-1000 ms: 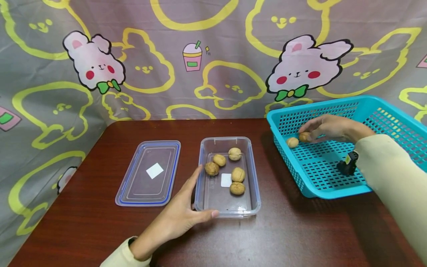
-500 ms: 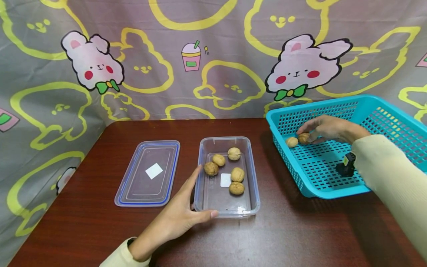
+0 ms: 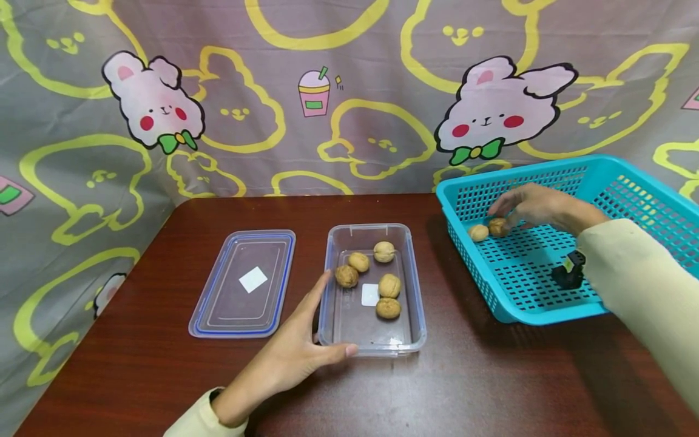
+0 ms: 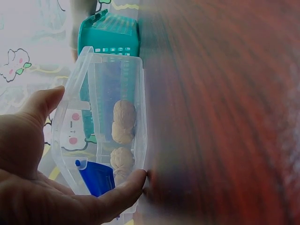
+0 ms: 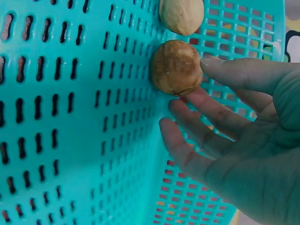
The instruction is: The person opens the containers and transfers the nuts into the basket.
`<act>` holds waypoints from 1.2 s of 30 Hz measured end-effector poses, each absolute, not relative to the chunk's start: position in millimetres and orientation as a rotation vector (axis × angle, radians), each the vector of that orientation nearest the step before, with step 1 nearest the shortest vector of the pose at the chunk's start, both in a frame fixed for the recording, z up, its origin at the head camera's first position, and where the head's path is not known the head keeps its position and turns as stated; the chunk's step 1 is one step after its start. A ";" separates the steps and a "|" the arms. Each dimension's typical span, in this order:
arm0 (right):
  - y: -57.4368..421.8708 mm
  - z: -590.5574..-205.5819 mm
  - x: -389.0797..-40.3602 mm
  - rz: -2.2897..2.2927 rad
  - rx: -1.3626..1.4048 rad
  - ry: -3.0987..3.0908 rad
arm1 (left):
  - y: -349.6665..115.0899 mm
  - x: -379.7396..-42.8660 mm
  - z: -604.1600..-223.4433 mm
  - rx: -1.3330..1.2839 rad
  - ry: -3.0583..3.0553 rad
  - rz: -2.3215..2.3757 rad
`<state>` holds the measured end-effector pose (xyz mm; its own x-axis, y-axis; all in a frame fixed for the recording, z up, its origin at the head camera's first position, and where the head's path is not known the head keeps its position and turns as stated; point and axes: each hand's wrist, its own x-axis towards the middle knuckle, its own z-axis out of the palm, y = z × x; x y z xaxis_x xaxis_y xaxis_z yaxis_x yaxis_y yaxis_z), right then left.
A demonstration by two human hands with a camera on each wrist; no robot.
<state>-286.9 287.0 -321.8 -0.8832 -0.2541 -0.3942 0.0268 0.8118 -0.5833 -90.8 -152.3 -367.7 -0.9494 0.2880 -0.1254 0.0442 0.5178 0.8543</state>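
Note:
A clear plastic container (image 3: 344, 331) holds several walnuts (image 3: 384, 252) and a small white square. My left hand (image 3: 295, 349) grips its near left corner, thumb at the front rim and fingers along the left side. In the left wrist view the walnuts (image 4: 123, 119) show through its wall. My right hand (image 3: 537, 205) reaches into a turquoise basket (image 3: 532, 318). There its thumb tip touches or nearly touches a brown walnut (image 5: 176, 68), and the other fingers stay loosely bent beside it. A paler walnut (image 5: 182, 14) lies next to that one on the basket floor.
Left of the container, a clear lid (image 3: 240, 309) with a blue seal and a white square lies on the brown table (image 3: 464, 388). A patterned cloth (image 3: 377, 79) hangs behind. A black device (image 3: 569, 271) sits at the right wrist.
My right hand has lifted slightly, its fingers looser about the brown walnut, which stays in the basket. The left hand and container have not moved.

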 end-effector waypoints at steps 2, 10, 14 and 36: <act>285.3 -316.3 -285.8 -0.819 -0.184 2.551 | -152.4 -90.8 -367.8 0.278 2.510 1.408; 266.6 -275.9 -271.3 -0.793 -0.248 2.691 | -152.7 -91.1 -367.2 0.281 2.503 1.411; 243.9 -256.9 -257.3 -0.800 -0.329 2.741 | -153.1 -91.3 -367.1 0.288 2.504 1.405; 106.9 -255.1 -188.8 -0.924 -0.699 2.672 | -153.0 -92.1 -367.6 0.296 2.493 1.407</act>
